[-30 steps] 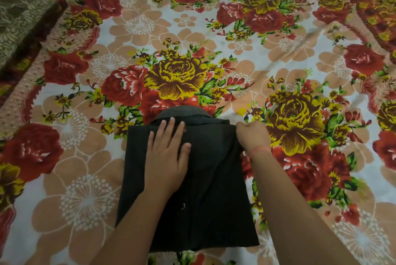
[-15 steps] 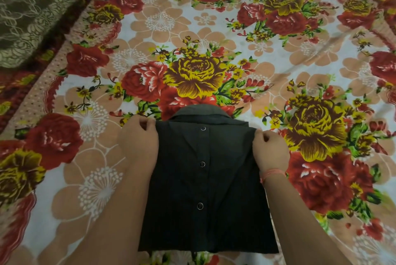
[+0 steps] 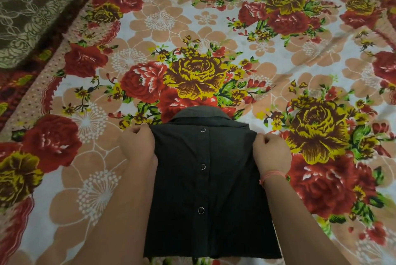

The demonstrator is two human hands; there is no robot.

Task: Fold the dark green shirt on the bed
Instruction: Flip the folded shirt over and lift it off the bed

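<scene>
Dark green shirt (image 3: 211, 189), folded into a narrow rectangle, lies button-side up on the floral bedsheet (image 3: 214, 35) at the near edge of the bed, collar pointing away and three snap buttons in a line down its middle. A brown patterned pillow (image 3: 27, 18) sits at the far left corner. The left hand (image 3: 137, 144) has its fingers curled tight, pinching the shirt's upper left corner; the right hand (image 3: 271, 151), a pink thread on its wrist, pinches the upper right corner the same way. A second ago the left palm lay flat on the shirt's front; half a second ago both hands already gripped the corners as now.
</scene>
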